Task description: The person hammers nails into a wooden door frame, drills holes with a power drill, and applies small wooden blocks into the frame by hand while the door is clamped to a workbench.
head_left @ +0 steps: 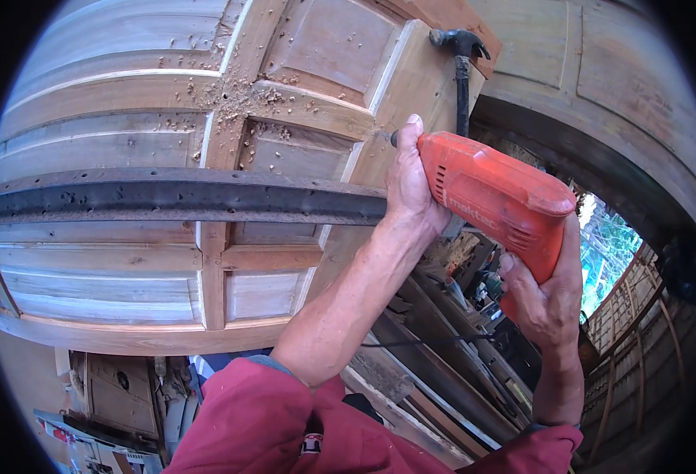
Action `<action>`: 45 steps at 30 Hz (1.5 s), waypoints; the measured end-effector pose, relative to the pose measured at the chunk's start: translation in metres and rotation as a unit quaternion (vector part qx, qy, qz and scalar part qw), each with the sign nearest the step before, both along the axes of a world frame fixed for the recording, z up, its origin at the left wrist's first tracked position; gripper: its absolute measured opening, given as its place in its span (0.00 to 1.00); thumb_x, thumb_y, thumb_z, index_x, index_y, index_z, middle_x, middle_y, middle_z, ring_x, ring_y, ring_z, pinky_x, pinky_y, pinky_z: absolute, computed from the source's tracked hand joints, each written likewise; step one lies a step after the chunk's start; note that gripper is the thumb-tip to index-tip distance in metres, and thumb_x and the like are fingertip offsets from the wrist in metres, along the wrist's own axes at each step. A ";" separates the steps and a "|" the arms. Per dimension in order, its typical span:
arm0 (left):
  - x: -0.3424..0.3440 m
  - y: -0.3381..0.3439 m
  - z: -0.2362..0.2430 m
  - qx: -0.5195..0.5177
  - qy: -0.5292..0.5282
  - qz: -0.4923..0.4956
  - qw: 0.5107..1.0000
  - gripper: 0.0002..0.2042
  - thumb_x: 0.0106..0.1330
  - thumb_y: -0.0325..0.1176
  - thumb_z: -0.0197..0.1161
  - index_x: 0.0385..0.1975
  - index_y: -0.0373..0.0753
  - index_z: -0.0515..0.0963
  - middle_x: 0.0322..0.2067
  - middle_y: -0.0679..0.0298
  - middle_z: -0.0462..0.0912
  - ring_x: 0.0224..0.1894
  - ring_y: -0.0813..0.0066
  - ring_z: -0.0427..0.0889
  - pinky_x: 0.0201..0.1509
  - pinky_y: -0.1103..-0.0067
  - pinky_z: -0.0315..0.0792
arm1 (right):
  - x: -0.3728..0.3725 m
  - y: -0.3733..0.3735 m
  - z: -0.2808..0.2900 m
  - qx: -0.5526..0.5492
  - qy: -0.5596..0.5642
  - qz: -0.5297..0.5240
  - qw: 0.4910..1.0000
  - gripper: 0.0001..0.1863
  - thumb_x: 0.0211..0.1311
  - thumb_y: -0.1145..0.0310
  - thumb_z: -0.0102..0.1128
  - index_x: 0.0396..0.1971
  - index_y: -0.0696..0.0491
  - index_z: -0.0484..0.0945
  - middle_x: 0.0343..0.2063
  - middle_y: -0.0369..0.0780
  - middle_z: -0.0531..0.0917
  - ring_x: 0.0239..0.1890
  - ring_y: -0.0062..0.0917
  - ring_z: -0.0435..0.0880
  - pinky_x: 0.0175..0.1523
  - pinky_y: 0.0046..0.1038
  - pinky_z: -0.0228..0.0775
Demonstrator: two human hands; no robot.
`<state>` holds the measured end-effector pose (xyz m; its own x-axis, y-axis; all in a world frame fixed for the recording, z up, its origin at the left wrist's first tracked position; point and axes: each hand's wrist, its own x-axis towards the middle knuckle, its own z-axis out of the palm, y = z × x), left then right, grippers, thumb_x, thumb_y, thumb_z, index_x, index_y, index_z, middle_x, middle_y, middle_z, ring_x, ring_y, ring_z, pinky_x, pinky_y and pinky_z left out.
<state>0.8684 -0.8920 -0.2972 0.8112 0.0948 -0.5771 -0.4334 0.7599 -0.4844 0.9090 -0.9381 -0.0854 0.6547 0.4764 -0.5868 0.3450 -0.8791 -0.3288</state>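
Note:
An orange-red power drill (496, 178) points left at the edge stile of a panelled wooden door (411, 83). My right hand (549, 296) is closed around its handle, thumb in view. Against the drill's front end my left hand (413, 178) is wrapped, with the thumb up beside the chuck and the other fingers hidden beneath the body. The chuck (395, 139) shows only in part past the thumb, close to the stile. Whether the bit is inside the wood I cannot tell. Wood shavings (273, 96) lie scattered over the door's rails and panels.
A long dark metal bar (182, 196) with holes crosses over the door. A claw hammer (462, 71) rests at the door's far right corner. Below the drill, long boards (435, 355) are stacked, and a dark cord (427, 342) runs across them. Another panelled piece (609, 79) stands behind.

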 end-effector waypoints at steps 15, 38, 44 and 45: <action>-0.010 -0.004 -0.022 0.000 -0.017 -0.005 1.000 0.30 0.73 0.60 0.49 0.35 0.33 0.80 0.33 0.52 0.85 0.37 0.57 0.86 0.46 0.62 0.82 | -0.006 -0.007 -0.021 0.044 -0.039 0.135 0.989 0.42 0.57 0.80 0.63 0.71 0.60 0.53 0.54 0.54 0.80 0.53 0.49 0.85 0.56 0.39 0.77; 0.004 -0.011 -0.015 -0.010 0.070 0.049 0.996 0.31 0.75 0.64 0.43 0.36 0.37 0.77 0.32 0.57 0.84 0.37 0.62 0.84 0.46 0.64 0.80 | 0.001 -0.020 -0.029 0.016 -0.036 0.093 0.995 0.35 0.64 0.77 0.59 0.70 0.60 0.58 0.55 0.45 0.78 0.50 0.27 0.80 0.54 0.28 0.71; -0.004 -0.011 0.048 -0.002 0.037 0.024 0.999 0.29 0.74 0.64 0.46 0.33 0.39 0.77 0.26 0.61 0.82 0.31 0.69 0.83 0.41 0.72 0.80 | -0.035 -0.027 0.026 0.077 -0.057 -0.096 0.991 0.35 0.62 0.75 0.60 0.69 0.59 0.58 0.45 0.48 0.82 0.35 0.25 0.82 0.40 0.24 0.73; -0.010 -0.021 0.061 -0.007 0.031 0.018 0.999 0.29 0.74 0.64 0.46 0.33 0.39 0.77 0.26 0.61 0.82 0.31 0.69 0.83 0.41 0.72 0.80 | -0.042 -0.034 0.042 0.082 -0.064 -0.119 0.987 0.36 0.61 0.75 0.60 0.68 0.59 0.58 0.45 0.50 0.82 0.34 0.26 0.82 0.39 0.24 0.74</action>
